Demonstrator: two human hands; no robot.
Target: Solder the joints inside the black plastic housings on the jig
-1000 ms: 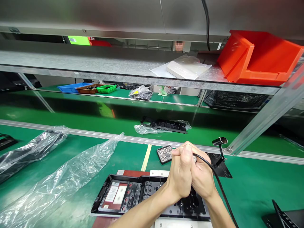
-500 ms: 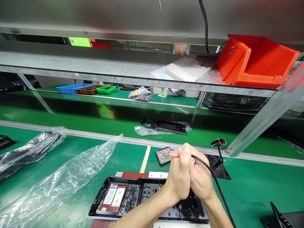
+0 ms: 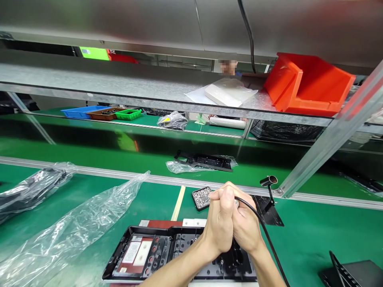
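Observation:
My left hand [image 3: 220,223] and my right hand [image 3: 245,221] are pressed together, fingers wrapped round a tool whose body they mostly hide. A black cable [image 3: 266,233] leaves the top of the grip and runs down past my right forearm. Both hands are above the right part of a long black plastic housing [image 3: 176,249], which lies over a red-brown fixture [image 3: 161,223] with white blocks. The tool's lower end cannot be made out against dark parts. Just left of the fingers, a small black tray [image 3: 201,198] holds many small metal pieces.
An empty metal holder [image 3: 268,181] stands at the right on a black plate. Clear plastic wrap [image 3: 86,223] covers the left side. A shelf [image 3: 119,93] with an orange bin [image 3: 311,87] crosses above. A person is partly visible beyond it. Black parts [image 3: 356,273] lie at lower right.
The view has shifted slightly, so most of the scene sits further left. My hands keep the same joined grip over the housing. A white roll now shows on the far bench.

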